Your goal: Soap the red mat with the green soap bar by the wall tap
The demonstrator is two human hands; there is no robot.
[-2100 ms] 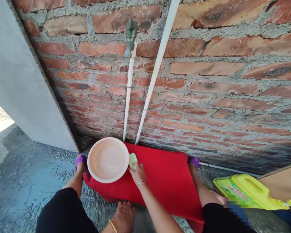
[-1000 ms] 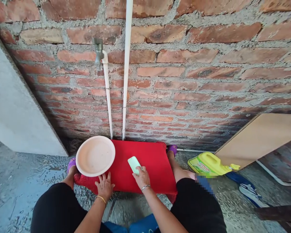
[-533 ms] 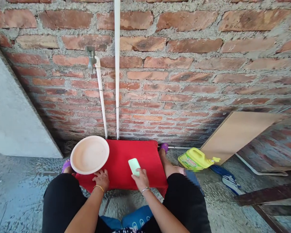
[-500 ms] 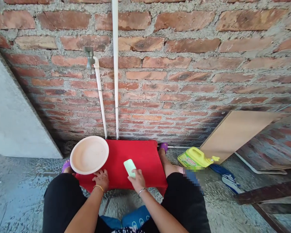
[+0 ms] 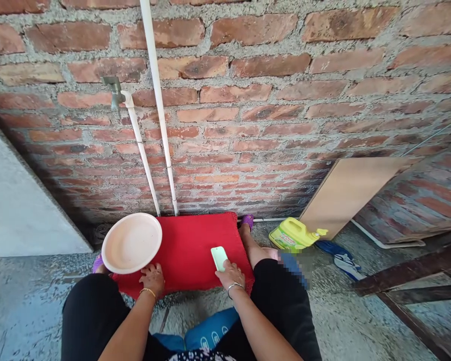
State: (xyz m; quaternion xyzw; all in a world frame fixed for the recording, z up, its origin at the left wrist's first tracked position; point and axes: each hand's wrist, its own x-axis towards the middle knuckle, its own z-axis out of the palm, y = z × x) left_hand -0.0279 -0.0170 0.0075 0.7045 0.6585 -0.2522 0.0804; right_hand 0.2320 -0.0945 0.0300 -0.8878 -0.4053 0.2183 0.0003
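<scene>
A red cloth (image 5: 195, 245) covers a low surface between my knees. My left hand (image 5: 153, 279) lies on its near left part, fingers spread and just below the rim of a pale pink basin (image 5: 133, 244). That basin sits on the cloth's left end, and nothing shows inside it. On the cloth's right side, my right hand (image 5: 231, 276) is closed round the near end of a pale green flat oblong (image 5: 218, 258) with rounded corners. Its underside is hidden, so I cannot tell its kind.
A tap (image 5: 115, 93) on white pipes stands at the brick wall, above and left of the cloth. To the right are a yellow jug (image 5: 295, 234), slippers (image 5: 348, 265), a leaning board (image 5: 355, 193) and a dark wooden frame (image 5: 409, 271). A grey slab (image 5: 26, 200) leans at left.
My right hand has moved right across the red cloth with the pale green oblong. My left hand stays by the basin. The whole view has shifted and tilted slightly.
</scene>
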